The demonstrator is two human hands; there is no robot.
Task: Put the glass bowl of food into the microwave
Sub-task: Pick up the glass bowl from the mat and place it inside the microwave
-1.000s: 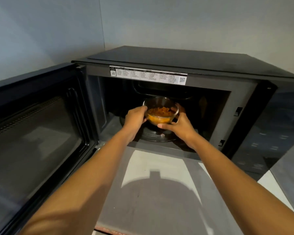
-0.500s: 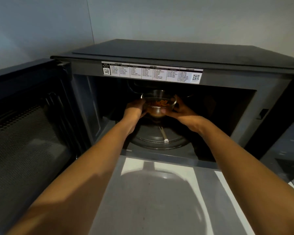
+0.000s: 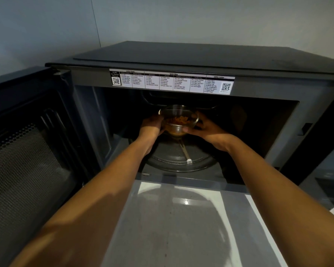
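Both hands, left hand (image 3: 150,125) and right hand (image 3: 207,129), clasp glass bowl (image 3: 178,120) upright, mouth up, inside microwave (image 3: 181,60); far fingers hidden behind bowl, food dim.

Boxy black metal microwave (image 3: 181,60): matte black top, dark grey front frame, black cavity.
Open black microwave door (image 3: 27,151): inner window with fine dotted mesh pattern, dark grey.
White rectangular menu sticker (image 3: 172,81): black text in columns, black header bars, black-and-white QR squares at both ends.
Clear round glass bowl (image 3: 178,117): orange-brown food inside.
Round dark glass turntable (image 3: 174,157): grey-black, pale spoke with white tip.
Glossy countertop (image 3: 181,218): grey with white bands.
Plain wall (image 3: 162,20): pale blue-grey.
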